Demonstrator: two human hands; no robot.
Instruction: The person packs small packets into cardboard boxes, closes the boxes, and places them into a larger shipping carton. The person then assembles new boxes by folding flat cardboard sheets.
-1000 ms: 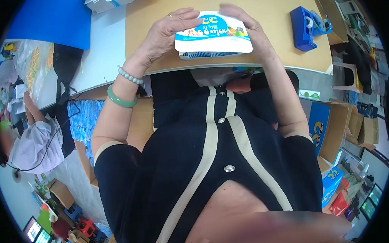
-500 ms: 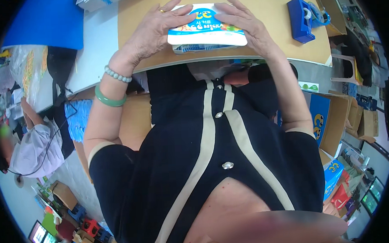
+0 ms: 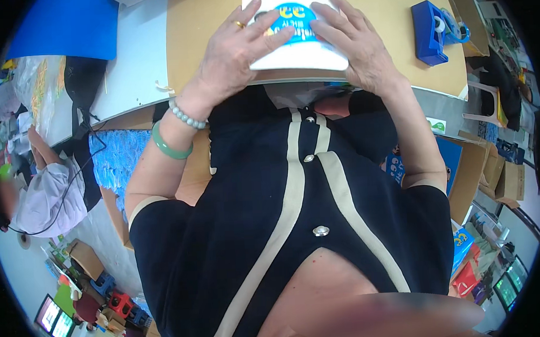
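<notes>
A white carton [image 3: 298, 57] with a blue round print on its face is at the table's near edge. My left hand [image 3: 232, 52] grips its left side, with fingers lying across the printed face. On the opposite side my right hand [image 3: 361, 47] grips the carton too, its fingertips on the print and its thumb side by the lower right corner. The two hands hold the carton between them. Its underside and back are hidden from view.
A blue tape dispenser [image 3: 430, 34] stands on the tan tabletop [image 3: 203, 18] at the right. A blue sheet [image 3: 65, 27] lies far left. Below the table are a carton of blue packets [image 3: 122, 160] and an open cardboard box [image 3: 466, 172]. Another person [image 3: 48, 199] sits at the left.
The carton's printed face has tilted, and the blue patterned part that showed beneath its near edge is out of sight. Both hands have shifted slightly right, fingers spread further over the face.
</notes>
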